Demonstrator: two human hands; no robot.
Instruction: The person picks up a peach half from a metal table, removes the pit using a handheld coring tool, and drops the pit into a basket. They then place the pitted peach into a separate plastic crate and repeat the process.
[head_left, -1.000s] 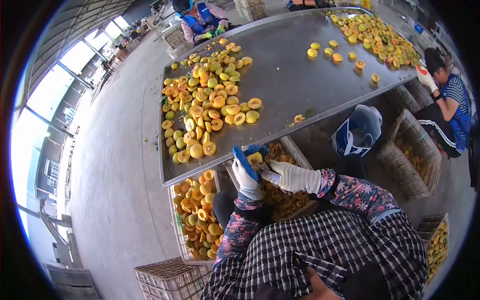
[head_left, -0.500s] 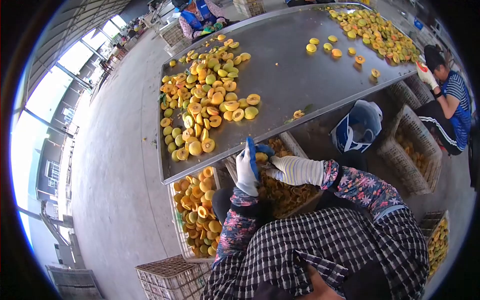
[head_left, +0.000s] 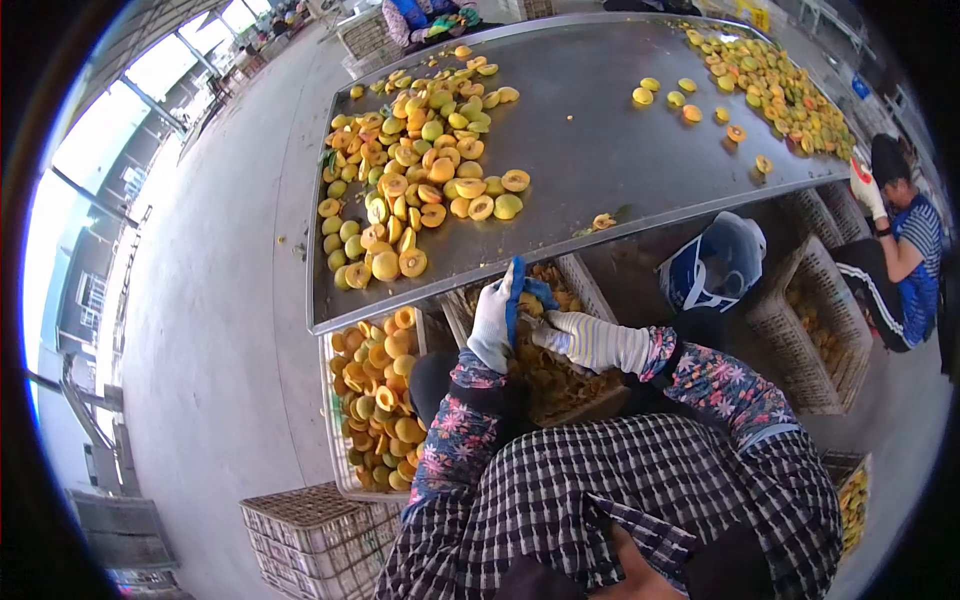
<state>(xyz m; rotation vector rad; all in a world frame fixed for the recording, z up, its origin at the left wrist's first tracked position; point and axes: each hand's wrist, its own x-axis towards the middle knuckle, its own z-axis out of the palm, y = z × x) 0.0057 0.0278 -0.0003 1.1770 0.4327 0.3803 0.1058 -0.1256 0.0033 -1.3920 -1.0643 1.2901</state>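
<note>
My left hand, in a white glove with blue palm, is closed around a piece of yellow fruit, mostly hidden by the fingers. My right hand, in a striped glove, meets it from the right with its fingers closed; what they grip is too small to make out. Both hands are above a crate of fruit pieces, just off the near edge of the metal table. Halved fruit lies heaped on the table's left part.
A crate of fruit halves stands at left, a stacked crate below it. To the right are a blue and white bucket and another crate. One person sits at right, another behind the table.
The view has shifted, so the table's right part and the seated person appear lower. Both hands stay together over the crate, with the fruit piece still between them.
</note>
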